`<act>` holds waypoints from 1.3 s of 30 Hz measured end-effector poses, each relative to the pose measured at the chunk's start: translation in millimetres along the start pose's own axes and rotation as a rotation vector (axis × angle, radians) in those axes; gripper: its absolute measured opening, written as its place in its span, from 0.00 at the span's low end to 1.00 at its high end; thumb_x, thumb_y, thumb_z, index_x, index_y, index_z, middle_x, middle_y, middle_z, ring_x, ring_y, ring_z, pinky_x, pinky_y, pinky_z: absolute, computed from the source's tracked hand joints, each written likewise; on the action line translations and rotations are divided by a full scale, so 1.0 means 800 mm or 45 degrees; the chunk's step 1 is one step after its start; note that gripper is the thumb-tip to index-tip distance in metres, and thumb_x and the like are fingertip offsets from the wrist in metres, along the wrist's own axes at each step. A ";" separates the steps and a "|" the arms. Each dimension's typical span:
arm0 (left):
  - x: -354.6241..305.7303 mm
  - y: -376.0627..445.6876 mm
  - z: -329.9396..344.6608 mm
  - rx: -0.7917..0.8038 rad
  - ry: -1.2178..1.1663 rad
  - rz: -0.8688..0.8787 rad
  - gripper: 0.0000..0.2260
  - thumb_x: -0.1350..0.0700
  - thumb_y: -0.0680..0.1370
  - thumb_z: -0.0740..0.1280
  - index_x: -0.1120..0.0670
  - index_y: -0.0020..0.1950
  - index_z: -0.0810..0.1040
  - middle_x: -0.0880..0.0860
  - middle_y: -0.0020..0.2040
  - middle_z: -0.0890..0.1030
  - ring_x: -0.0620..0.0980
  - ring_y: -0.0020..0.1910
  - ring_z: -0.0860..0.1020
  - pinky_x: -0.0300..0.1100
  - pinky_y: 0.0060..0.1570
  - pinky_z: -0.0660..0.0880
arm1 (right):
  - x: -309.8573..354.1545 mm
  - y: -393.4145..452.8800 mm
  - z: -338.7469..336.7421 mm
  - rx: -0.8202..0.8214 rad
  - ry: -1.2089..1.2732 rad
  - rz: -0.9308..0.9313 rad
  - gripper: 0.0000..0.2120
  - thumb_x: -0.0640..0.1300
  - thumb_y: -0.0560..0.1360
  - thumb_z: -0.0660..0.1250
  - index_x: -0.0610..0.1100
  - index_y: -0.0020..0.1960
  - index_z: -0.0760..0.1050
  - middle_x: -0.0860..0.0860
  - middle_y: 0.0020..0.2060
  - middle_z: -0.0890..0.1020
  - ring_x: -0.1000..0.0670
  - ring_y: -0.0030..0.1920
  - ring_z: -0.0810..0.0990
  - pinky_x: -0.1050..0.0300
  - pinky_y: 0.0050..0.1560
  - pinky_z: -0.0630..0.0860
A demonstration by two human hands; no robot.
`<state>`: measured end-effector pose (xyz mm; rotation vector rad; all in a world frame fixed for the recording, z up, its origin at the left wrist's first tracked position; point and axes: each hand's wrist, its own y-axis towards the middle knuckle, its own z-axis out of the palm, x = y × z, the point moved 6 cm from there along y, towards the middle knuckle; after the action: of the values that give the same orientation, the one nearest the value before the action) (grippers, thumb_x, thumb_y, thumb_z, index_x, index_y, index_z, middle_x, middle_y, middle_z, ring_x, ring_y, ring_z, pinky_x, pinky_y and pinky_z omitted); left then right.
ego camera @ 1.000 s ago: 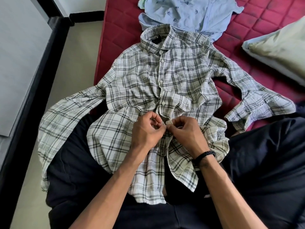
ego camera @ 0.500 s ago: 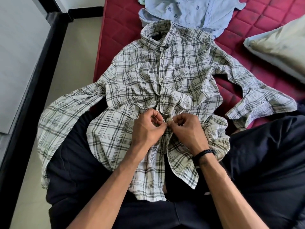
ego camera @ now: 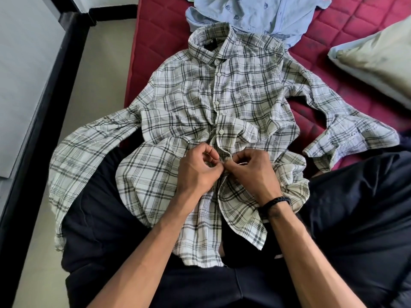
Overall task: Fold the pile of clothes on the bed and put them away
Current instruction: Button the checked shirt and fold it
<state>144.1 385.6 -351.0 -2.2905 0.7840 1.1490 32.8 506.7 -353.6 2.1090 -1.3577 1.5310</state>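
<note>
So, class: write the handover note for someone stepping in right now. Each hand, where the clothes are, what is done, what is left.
Left hand and right hand both pinch the plaid shirt at its placket, at a lower button.
Shirt lies face up across the lap and red mattress; upper buttons closed, hem open.
Blue shirt lies beyond, unfolded.
Left: finish buttoning, fold both, put away.

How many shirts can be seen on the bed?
2. The checked shirt lies spread out in the middle; the light blue shirt lies beyond its collar, at the top edge. More may be out of view.
</note>
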 end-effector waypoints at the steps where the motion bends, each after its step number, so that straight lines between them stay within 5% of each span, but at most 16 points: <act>1: -0.001 0.000 0.000 -0.005 -0.009 0.010 0.09 0.58 0.74 0.77 0.51 0.48 0.78 0.46 0.44 0.83 0.44 0.40 0.83 0.44 0.40 0.84 | 0.000 0.000 0.000 0.007 0.016 0.002 0.08 0.48 0.74 0.78 0.45 0.42 0.83 0.51 0.35 0.87 0.55 0.33 0.85 0.63 0.32 0.80; 20: -0.004 0.001 -0.005 0.031 0.002 0.061 0.09 0.57 0.75 0.77 0.53 0.47 0.78 0.47 0.44 0.83 0.45 0.40 0.83 0.30 0.34 0.77 | -0.020 0.009 0.010 0.230 0.339 0.184 0.03 0.42 0.75 0.77 0.42 0.44 0.86 0.45 0.42 0.88 0.45 0.44 0.85 0.41 0.55 0.83; 25: -0.002 0.000 -0.005 0.005 0.016 0.051 0.09 0.56 0.75 0.78 0.52 0.47 0.78 0.46 0.43 0.82 0.41 0.35 0.79 0.29 0.29 0.74 | -0.017 0.009 0.011 0.268 0.281 0.130 0.03 0.43 0.76 0.76 0.44 0.45 0.86 0.46 0.42 0.88 0.44 0.46 0.86 0.39 0.55 0.83; 34: 0.006 -0.002 -0.006 -0.049 -0.052 -0.026 0.09 0.58 0.75 0.77 0.51 0.46 0.78 0.47 0.42 0.83 0.48 0.38 0.84 0.42 0.36 0.83 | -0.031 0.016 0.020 0.330 0.298 0.110 0.06 0.49 0.77 0.75 0.47 0.49 0.88 0.51 0.46 0.88 0.45 0.50 0.86 0.44 0.58 0.82; 39: 0.008 -0.002 -0.011 -0.110 -0.050 -0.076 0.10 0.58 0.74 0.78 0.48 0.45 0.77 0.46 0.41 0.83 0.44 0.36 0.83 0.37 0.34 0.81 | -0.029 0.013 0.021 0.340 0.335 0.103 0.08 0.49 0.77 0.75 0.48 0.53 0.87 0.52 0.50 0.88 0.44 0.53 0.86 0.38 0.62 0.80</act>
<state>153.1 379.5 -351.6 -2.3373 0.6586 1.2193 34.8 503.1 -384.1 1.9203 -1.2166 2.0395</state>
